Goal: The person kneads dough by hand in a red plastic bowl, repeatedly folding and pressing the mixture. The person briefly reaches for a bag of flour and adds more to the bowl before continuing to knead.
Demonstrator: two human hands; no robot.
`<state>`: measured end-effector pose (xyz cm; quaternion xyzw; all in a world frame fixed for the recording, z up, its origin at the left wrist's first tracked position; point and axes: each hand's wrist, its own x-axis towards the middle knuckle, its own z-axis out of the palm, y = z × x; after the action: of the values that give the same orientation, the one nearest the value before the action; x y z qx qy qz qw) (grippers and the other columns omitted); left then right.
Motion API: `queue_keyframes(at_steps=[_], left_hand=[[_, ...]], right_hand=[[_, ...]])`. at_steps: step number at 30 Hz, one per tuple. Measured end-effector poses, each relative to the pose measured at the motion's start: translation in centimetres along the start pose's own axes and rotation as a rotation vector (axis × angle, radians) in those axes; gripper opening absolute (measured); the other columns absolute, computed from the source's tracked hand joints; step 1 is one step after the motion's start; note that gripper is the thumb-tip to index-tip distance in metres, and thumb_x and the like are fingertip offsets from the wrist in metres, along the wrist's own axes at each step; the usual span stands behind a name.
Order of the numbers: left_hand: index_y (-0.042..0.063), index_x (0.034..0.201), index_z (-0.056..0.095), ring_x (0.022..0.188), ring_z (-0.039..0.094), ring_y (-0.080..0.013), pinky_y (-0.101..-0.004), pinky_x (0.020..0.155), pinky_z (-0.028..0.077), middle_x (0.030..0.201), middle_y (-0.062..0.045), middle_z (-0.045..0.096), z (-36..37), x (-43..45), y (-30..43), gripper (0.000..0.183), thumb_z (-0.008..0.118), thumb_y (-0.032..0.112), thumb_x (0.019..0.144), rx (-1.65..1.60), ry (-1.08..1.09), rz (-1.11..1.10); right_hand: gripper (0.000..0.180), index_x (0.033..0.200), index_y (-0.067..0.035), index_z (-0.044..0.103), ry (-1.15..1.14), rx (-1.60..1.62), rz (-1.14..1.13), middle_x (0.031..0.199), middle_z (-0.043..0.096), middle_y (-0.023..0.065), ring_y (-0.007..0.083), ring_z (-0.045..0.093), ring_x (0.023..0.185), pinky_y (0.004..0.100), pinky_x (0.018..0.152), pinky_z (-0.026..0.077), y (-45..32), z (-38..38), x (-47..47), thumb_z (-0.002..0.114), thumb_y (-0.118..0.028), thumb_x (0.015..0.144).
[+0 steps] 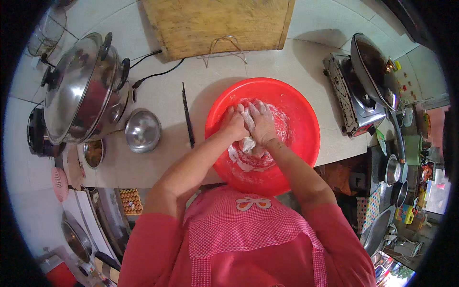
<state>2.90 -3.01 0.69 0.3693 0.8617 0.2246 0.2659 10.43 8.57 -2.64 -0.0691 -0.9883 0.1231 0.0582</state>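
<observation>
A big red plastic basin stands at the counter's front edge, partly over it. Inside lies a lump of pale dough, with loose white flour smeared over the bottom and walls. Curled over the dough's left side is my left hand. My right hand presses on it from the right, flour coating its fingers. The two hands touch each other and cover much of the dough. To the basin's left, a pair of dark chopsticks lies on the counter.
At left are a metal bowl, a large lidded steamer pot and a power cord. A wooden board leans at the back behind a wire rack. A gas stove and a tilted wok stand right.
</observation>
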Motion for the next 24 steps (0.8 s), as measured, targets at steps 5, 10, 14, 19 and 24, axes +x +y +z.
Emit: queue_keyframes(at_steps=[5,10,14,19,24], left_hand=[[0.009,0.137,0.033,0.125,0.034,-0.0395,-0.0463,0.106,0.031,0.136,-0.021,0.033,1.6,1.9,1.8,0.084,0.073,0.031,0.067,0.214,0.102,-0.131],[-0.001,0.113,0.047,0.113,0.046,-0.04,-0.0477,0.096,0.037,0.116,-0.023,0.048,3.5,3.8,1.5,0.044,0.062,0.016,0.075,0.184,0.117,-0.134],[0.001,0.101,0.049,0.106,0.049,-0.0399,-0.0488,0.092,0.039,0.109,-0.022,0.05,3.4,4.1,1.3,0.031,0.06,0.01,0.073,0.158,0.2,-0.06],[0.003,0.098,0.05,0.105,0.051,-0.0385,-0.0489,0.089,0.041,0.109,-0.021,0.051,4.4,4.5,0.6,0.028,0.06,0.01,0.072,0.245,0.327,0.026],[0.004,0.11,0.051,0.113,0.049,-0.0364,-0.046,0.095,0.041,0.119,-0.019,0.051,2.6,4.5,2.4,0.038,0.063,0.011,0.074,0.155,0.173,-0.164]], right_hand=[[0.041,0.119,-0.001,0.053,0.078,0.181,0.082,0.123,0.05,0.0223,0.0384,0.043,0.118,0.0464,0.106,0.028,1.4,-0.3,-0.7,0.049,-0.029,0.089],[0.023,0.096,-0.004,0.057,0.157,0.145,0.083,0.098,0.056,0.0172,0.0348,0.05,0.097,0.0455,0.087,0.039,3.0,0.4,-0.1,0.054,-0.02,0.08],[0.015,0.083,-0.004,0.058,0.115,0.147,0.084,0.086,0.057,0.0178,0.0362,0.053,0.088,0.0455,0.081,0.042,3.5,0.8,1.1,0.054,-0.018,0.078],[0.014,0.083,-0.004,0.056,0.181,0.216,0.099,0.085,0.056,0.0181,0.0374,0.053,0.084,0.0459,0.076,0.044,4.0,1.5,1.4,0.055,-0.017,0.079],[0.02,0.092,-0.002,0.057,0.26,0.354,0.191,0.093,0.059,0.0204,0.0395,0.054,0.09,0.0468,0.077,0.045,3.2,-0.3,2.1,0.055,-0.021,0.085]])
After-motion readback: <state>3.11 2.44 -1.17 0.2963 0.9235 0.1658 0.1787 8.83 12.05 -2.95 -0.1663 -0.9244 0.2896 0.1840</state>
